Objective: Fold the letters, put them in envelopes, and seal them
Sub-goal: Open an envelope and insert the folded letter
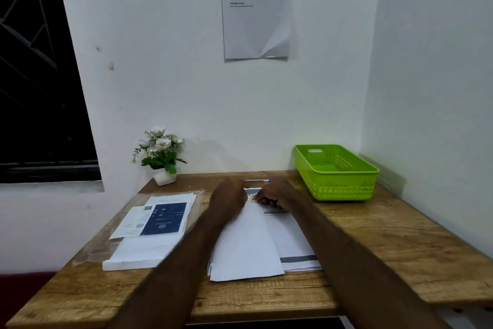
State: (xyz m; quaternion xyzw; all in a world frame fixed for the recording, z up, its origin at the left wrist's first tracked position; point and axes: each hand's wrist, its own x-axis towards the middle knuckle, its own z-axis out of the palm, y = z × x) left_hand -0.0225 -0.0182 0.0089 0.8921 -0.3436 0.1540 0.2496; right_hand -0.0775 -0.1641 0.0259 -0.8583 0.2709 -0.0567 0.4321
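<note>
A white letter sheet (pixel 245 246) lies folded over lengthwise on the wooden table (pixel 373 238), on top of more printed letters (pixel 296 243) with grey bands. My left hand (pixel 230 194) rests at the far end of the folded sheet, its fingers hidden from view. My right hand (pixel 269 195) is curled beside it and pinches the sheet's far edge. At the left lies a pile of white envelopes (pixel 149 246) in a clear plastic wrap, with a blue and white printed card (pixel 160 218) on top.
A green plastic basket (pixel 336 171) stands at the back right against the wall. A small white pot of artificial flowers (pixel 161 158) sits at the back left. A pen (pixel 258 180) lies just beyond my hands. A printed notice (pixel 256 6) hangs on the wall.
</note>
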